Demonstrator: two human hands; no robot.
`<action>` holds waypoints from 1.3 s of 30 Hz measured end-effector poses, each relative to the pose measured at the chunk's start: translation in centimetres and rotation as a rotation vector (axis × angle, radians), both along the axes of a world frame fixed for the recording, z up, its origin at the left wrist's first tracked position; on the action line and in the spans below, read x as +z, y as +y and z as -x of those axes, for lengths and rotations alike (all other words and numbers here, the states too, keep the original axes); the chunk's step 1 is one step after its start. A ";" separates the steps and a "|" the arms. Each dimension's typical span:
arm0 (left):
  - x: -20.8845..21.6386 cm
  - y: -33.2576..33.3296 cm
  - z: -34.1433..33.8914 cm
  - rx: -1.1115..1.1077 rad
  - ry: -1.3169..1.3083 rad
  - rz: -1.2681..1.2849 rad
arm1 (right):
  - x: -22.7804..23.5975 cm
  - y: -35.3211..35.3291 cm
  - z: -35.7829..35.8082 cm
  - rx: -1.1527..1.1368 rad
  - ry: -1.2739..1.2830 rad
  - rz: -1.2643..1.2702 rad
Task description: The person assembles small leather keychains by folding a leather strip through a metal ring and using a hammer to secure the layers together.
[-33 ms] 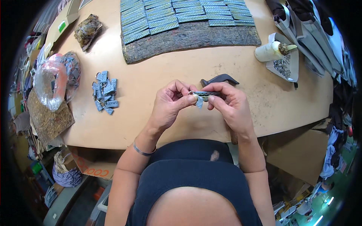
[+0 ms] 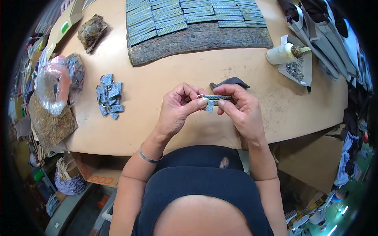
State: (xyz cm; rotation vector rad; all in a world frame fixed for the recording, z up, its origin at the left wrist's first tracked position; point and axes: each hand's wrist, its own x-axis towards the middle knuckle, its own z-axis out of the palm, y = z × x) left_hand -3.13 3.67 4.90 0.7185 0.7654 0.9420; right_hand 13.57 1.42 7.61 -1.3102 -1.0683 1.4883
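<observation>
Your left hand (image 2: pixel 178 107) and right hand (image 2: pixel 241 105) both pinch a blue strap (image 2: pixel 214 97) with its ring (image 2: pixel 200 96) above the desk (image 2: pixel 165 82).

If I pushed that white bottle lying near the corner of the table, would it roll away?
Probably a little. The white bottle lies on its side and looks round, so it may roll. It rests partly on a grey tray, whose edge might stop it. It looks like light plastic.

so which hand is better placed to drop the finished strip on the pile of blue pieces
Left, probably. The pile lies on the table to the person's left, nearer the left hand. The right hand would have to cross over. Both hands now pinch the strip, so the right must let go first.
</observation>
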 end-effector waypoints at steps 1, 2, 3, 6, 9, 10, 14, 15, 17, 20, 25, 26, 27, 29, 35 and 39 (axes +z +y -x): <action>0.2 0.0 -0.2 0.019 0.029 -0.029 | -0.1 0.0 0.0 0.000 0.010 -0.021; 0.3 -0.1 -0.3 0.038 0.059 -0.058 | -0.3 -0.1 -0.1 0.001 0.021 -0.042; 0.4 -0.1 -0.4 0.056 0.088 -0.087 | -0.3 -0.1 -0.2 0.001 0.030 -0.064; 0.3 -0.3 -0.5 0.094 0.075 -0.103 | 0.4 0.0 -0.2 0.022 0.082 0.003; 0.0 -0.2 -0.4 0.126 0.071 -0.123 | 0.3 -0.1 -0.2 -0.026 0.045 -0.037; 0.1 -0.1 -0.4 0.138 0.073 -0.114 | 0.2 -0.2 -0.2 -0.030 0.046 -0.042; 0.5 0.0 -0.7 0.146 0.085 -0.099 | -0.1 -0.3 -0.3 -0.050 0.049 -0.044; 0.5 0.1 -0.7 0.140 0.090 -0.100 | -0.1 -0.3 -0.3 -0.055 0.050 -0.041; 0.5 0.0 -0.7 0.146 0.105 -0.108 | -0.2 -0.3 -0.2 -0.060 0.062 -0.042; 0.3 -0.1 -0.8 0.151 0.108 -0.123 | 0.0 -0.2 -0.2 -0.066 0.062 -0.043; 0.0 -0.1 -0.9 0.166 0.083 -0.138 | -0.3 -0.1 -0.3 -0.058 0.066 -0.033; 0.1 -0.1 -1.0 0.167 0.084 -0.139 | -0.3 -0.1 -0.3 -0.056 0.067 -0.035; 0.1 -0.1 -1.0 0.168 0.084 -0.140 | -0.3 -0.1 -0.3 -0.055 0.066 -0.038; 0.0 -0.2 -1.1 0.174 0.101 -0.149 | -0.5 -0.1 -0.4 -0.048 0.086 -0.026; 0.1 -0.4 -1.6 0.227 0.110 -0.189 | -0.5 -0.4 0.8 -0.093 0.175 -0.032; 0.1 -0.7 -1.8 0.226 0.085 -0.183 | -0.9 -0.6 1.6 -0.135 0.175 -0.015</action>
